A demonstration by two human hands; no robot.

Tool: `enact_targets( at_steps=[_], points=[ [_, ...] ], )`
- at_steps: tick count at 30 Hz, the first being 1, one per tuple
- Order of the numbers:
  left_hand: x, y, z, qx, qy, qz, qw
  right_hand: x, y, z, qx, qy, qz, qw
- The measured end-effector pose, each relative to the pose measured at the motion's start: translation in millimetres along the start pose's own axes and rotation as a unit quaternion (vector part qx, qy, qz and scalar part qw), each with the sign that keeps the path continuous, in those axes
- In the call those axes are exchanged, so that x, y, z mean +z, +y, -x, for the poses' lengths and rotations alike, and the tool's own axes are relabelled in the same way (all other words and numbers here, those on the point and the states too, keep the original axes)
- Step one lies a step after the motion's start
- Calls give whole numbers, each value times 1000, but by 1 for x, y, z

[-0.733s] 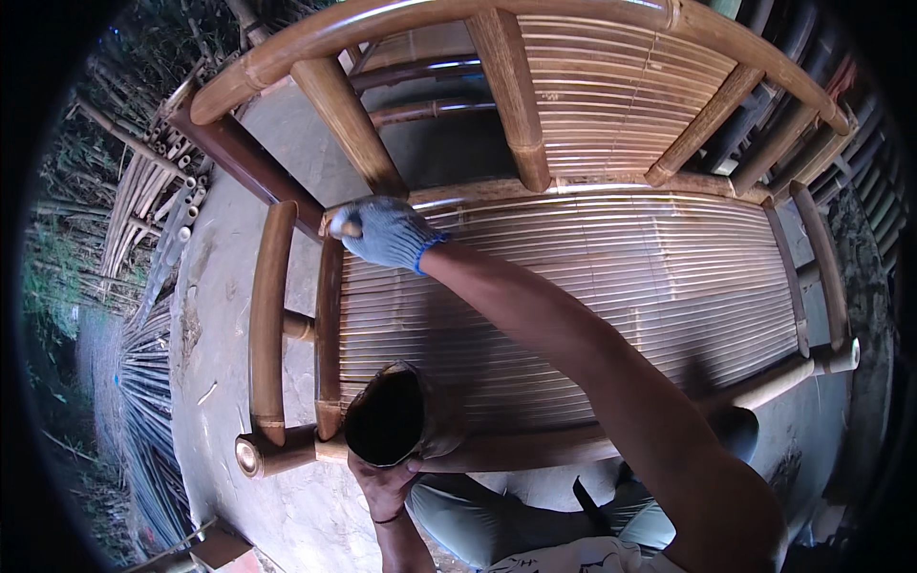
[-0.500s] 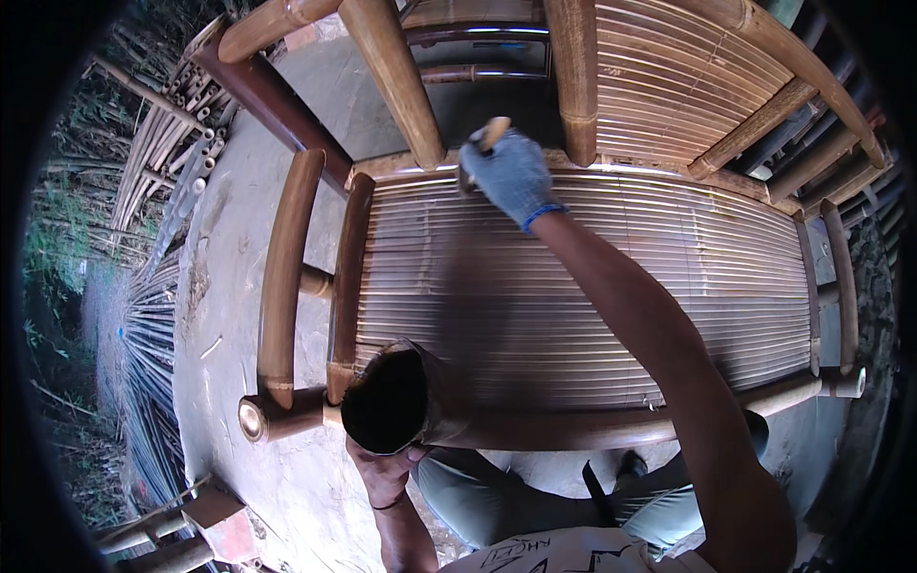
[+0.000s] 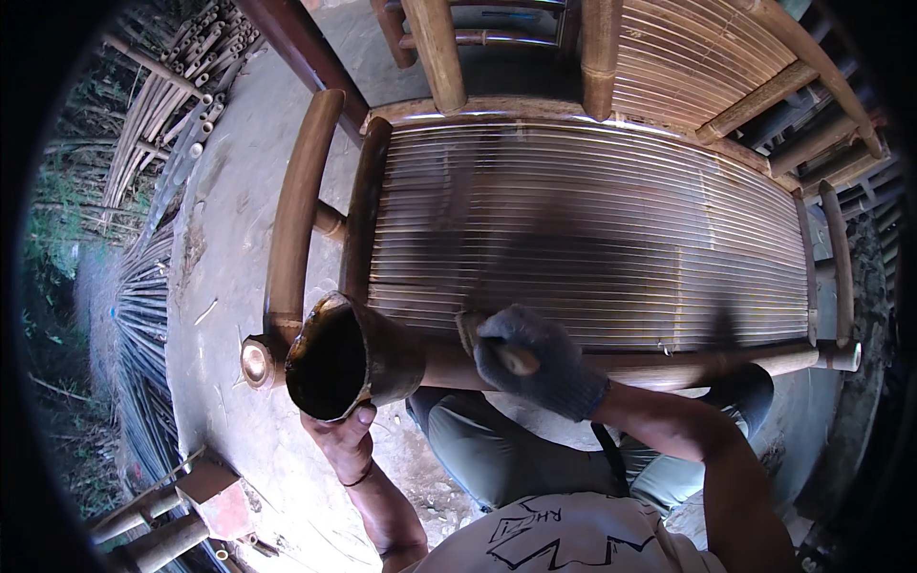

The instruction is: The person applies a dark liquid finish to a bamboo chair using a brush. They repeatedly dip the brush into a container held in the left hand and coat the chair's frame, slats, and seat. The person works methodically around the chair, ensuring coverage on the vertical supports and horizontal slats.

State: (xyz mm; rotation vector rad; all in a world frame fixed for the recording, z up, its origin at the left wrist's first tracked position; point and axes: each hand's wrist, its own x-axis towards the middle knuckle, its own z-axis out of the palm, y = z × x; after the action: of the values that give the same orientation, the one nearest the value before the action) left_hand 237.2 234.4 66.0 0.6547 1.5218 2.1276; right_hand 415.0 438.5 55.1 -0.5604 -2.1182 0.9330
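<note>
My bare left hand [image 3: 339, 441] grips a cut-open container [image 3: 394, 361] from below, near the bench's front left corner. Its wide mouth is tilted towards me, and the inside looks dark and wet. In a grey-blue glove, my right hand [image 3: 546, 368] is closed round a brush [image 3: 468, 331] with a pale wooden handle. The brush head is at the front edge of the slatted bamboo seat [image 3: 621, 277], just right of the container. I cannot tell whether the bristles touch the seat. The slats look glossy.
Thick bamboo posts form the bench's left armrest [image 3: 301, 210]. A slatted backrest [image 3: 702, 62] rises at the far right. Bundles of bamboo poles [image 3: 158, 143] lie on the left beside the concrete floor [image 3: 224, 248]. A reddish block [image 3: 218, 506] with bamboo sits at the lower left.
My right hand has brought the brush from the seat's back edge to its front edge, close to the container. The container has shifted left and slightly up in view. The view has moved too.
</note>
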Motion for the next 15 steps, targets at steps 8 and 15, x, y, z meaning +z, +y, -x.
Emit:
enact_targets(
  at_steps=[8, 15],
  points=[
    [-1, 5, 12, 23, -1, -13, 1000, -133, 84, -100, 164, 98, 96, 977],
    [13, -14, 8, -4, -58, -2, 998, -233, 176, -104, 180, 89, 343, 918]
  ],
)
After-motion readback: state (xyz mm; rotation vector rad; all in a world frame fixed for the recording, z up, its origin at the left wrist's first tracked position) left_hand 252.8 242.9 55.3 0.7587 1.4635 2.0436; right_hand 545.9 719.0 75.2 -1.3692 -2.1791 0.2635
